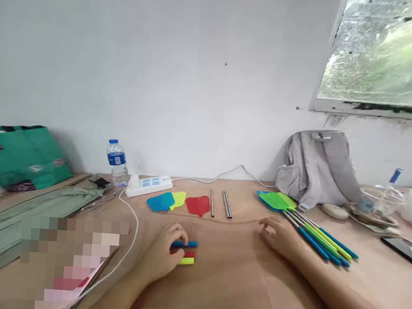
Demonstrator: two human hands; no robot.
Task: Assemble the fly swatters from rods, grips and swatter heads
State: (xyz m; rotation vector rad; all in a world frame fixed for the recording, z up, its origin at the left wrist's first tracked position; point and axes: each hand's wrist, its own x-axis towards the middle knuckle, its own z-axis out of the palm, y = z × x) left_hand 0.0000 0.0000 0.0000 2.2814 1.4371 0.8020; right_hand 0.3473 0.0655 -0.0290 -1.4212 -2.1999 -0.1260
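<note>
My left hand (pixel 165 253) curls over a small row of fly swatter handles, fingers on the blue handle (pixel 191 244) and thumb by the red handle (pixel 189 254) and the yellow handle (pixel 186 261). Their left ends are hidden under the hand. Empty, with fingers loosely bent and apart, my right hand (pixel 278 232) rests on the table further right. Beyond the hands lie a blue swatter head (pixel 160 201), a yellow swatter head (pixel 178 200) and a red swatter head (pixel 198 205). Beside them are metal rods (pixel 227 205) and another metal rod (pixel 212 204).
Right of my right hand lies a stack of whole fly swatters (pixel 313 230). Behind it stands a grey backpack (pixel 318 167); a phone (pixel 405 251) is far right. At left are a water bottle (pixel 117 162), a power strip (pixel 150 185), a white cable (pixel 135 234) and green cloth (pixel 46 214).
</note>
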